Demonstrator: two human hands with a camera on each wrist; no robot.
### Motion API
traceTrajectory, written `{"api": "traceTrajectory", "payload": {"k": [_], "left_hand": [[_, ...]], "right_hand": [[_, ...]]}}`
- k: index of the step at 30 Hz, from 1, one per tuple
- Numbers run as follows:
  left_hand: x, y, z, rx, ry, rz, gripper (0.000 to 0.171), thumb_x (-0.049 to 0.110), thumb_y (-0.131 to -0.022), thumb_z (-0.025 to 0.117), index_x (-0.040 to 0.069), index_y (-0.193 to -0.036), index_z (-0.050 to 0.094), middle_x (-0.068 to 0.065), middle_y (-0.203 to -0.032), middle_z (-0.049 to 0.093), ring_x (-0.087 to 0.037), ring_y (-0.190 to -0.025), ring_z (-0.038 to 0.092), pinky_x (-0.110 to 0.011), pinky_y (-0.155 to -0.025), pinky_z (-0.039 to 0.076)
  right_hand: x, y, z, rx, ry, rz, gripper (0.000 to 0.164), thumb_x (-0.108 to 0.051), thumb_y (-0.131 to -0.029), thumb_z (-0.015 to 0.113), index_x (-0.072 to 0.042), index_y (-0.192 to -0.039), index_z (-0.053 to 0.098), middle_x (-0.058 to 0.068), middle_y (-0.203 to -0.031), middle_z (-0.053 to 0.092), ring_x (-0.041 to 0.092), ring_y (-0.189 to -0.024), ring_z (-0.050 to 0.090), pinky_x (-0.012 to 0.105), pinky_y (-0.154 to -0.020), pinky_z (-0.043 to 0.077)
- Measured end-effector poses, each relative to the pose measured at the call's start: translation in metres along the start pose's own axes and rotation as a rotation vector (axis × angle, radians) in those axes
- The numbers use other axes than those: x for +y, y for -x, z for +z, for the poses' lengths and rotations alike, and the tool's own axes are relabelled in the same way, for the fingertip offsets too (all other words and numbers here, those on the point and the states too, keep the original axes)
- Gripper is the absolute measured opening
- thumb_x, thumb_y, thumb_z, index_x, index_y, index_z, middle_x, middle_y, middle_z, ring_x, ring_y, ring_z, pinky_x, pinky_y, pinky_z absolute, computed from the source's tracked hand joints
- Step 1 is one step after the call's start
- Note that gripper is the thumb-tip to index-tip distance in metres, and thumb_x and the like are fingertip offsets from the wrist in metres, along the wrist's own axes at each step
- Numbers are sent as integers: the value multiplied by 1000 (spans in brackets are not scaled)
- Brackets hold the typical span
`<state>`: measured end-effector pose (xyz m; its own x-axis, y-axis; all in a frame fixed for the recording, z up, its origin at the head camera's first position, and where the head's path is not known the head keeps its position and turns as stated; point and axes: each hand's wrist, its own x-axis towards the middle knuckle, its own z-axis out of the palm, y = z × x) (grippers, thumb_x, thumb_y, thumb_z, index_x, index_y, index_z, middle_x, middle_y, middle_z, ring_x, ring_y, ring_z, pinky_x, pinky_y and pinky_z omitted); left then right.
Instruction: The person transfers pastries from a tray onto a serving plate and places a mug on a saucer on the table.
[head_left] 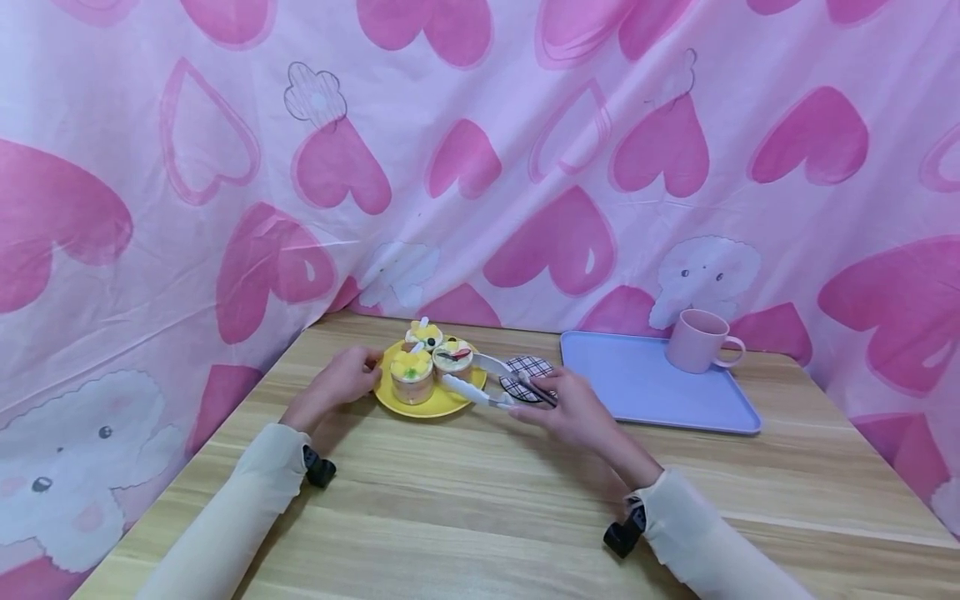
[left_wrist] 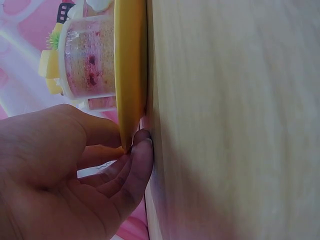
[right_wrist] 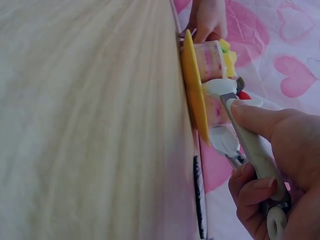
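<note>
A yellow plate (head_left: 427,408) carries three small cups of layered cake. My left hand (head_left: 347,377) pinches the plate's left rim, thumb above and fingers beneath in the left wrist view. In my right hand (head_left: 573,412) is a pair of tongs (right_wrist: 256,145) with pale, spoon-like tips. The tips are spread around the right cake cup (head_left: 452,371), which has red and dark toppings. The front cake cup (head_left: 412,387), topped with yellow cubes and a green bit, stands nearest my left hand. Partly hidden behind is the rear cake cup (head_left: 424,333).
A round checked coaster (head_left: 536,368) lies right of the plate, partly beneath the tongs. Further right, a light blue tray (head_left: 637,383) holds a pink mug (head_left: 693,343). A pink heart-patterned cloth (head_left: 547,242) hangs behind the wooden table (head_left: 450,517).
</note>
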<state>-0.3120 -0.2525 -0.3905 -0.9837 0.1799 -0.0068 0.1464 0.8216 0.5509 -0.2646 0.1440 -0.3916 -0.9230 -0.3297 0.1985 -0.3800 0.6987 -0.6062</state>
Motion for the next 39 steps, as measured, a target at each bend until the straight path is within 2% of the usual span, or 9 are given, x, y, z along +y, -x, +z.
{"api": "traceTrajectory", "payload": {"k": [6, 14, 20, 26, 33, 39], "left_hand": [[-1, 0, 0, 0, 10, 3, 42, 4, -103, 58, -5, -144, 65, -21, -124, 74, -26, -103, 66, -33, -84, 58], [0, -1, 0, 1, 5, 7, 42, 5, -104, 58, -5, -144, 64, -22, -125, 73, -26, -104, 66, -35, -87, 58], [-1, -2, 0, 4, 0, 10, 44, 5, -104, 58, -7, -146, 63, -22, -126, 74, -26, -105, 66, -36, -88, 59], [0, -1, 0, -5, 3, -2, 48, 5, -104, 58, -9, -150, 57, -27, -134, 71, -28, -109, 66, -38, -91, 60], [0, 0, 0, -16, 3, -19, 49, 6, -105, 58, -9, -152, 55, -28, -139, 69, -29, -112, 66, -38, -93, 60], [0, 1, 0, -16, 22, -20, 49, 5, -105, 58, -9, -152, 54, -28, -134, 70, -27, -106, 67, -31, -83, 62]], "right_hand": [[-2, 0, 2, -8, 13, 29, 78, -53, -86, 88, -7, -145, 68, 12, -134, 70, 24, -108, 59, 36, -87, 52], [-4, 1, -5, -13, 34, 67, 80, -56, -84, 89, -9, -146, 68, 11, -123, 70, 24, -103, 57, 35, -84, 50], [1, 1, -11, -7, 36, 42, 79, -55, -84, 90, -8, -145, 69, 12, -119, 70, 23, -99, 57, 33, -79, 49], [8, 1, -24, -19, 24, 23, 84, -56, -83, 91, -6, -147, 67, 15, -113, 67, 24, -96, 56, 31, -76, 47], [9, 2, -34, 60, 0, 36, 85, -58, -83, 89, -4, -146, 68, 15, -120, 68, 25, -102, 57, 32, -78, 47], [12, 2, -38, 148, -19, 17, 77, -59, -84, 88, -9, -141, 72, 15, -120, 71, 26, -103, 58, 35, -81, 48]]}}
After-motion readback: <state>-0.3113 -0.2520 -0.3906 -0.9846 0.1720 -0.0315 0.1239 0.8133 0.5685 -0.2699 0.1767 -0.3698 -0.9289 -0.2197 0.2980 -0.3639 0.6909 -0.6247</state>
